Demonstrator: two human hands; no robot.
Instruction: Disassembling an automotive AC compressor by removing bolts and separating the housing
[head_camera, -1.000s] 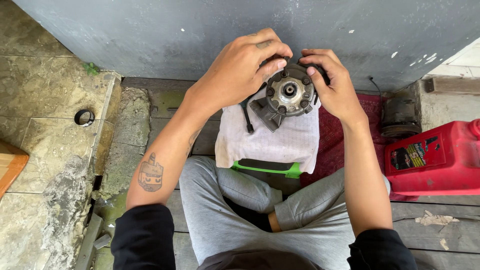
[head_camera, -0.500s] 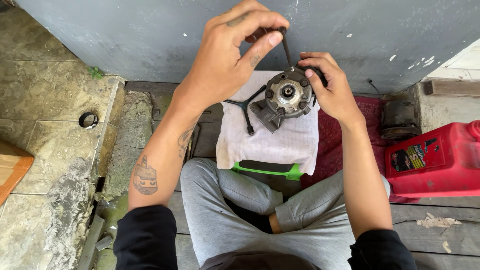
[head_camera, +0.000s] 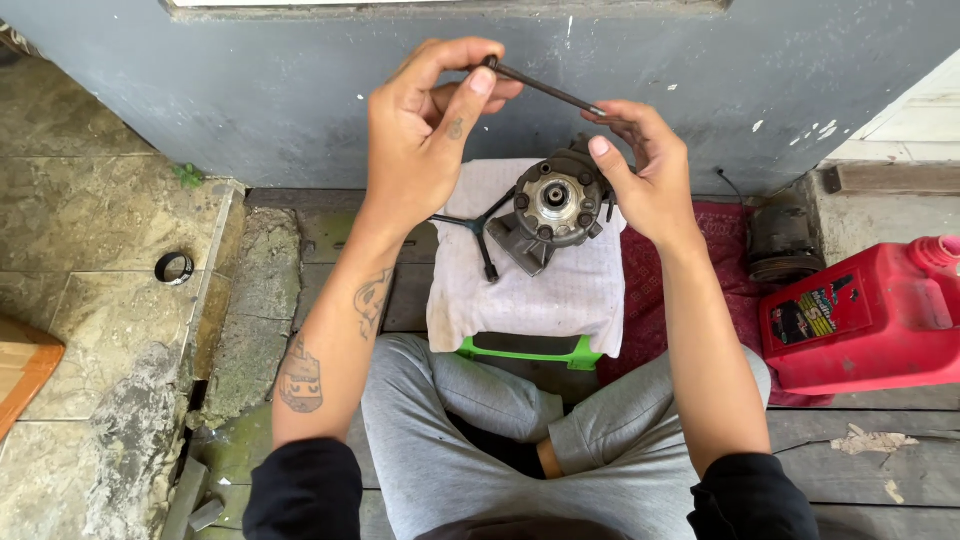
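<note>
Thin dark bolt, slanting down to the right; left hand and right hand pinch its ends.

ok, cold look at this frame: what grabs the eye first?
The long dark bolt, held up in the air between the left hand and right hand, in front of the grey wall. Just below it, the round metal compressor-like part sits on a white cloth draped over a green stool, with a three-armed wrench lying beside it. At far right, a bright red jerrycan stands on the floor.
</note>
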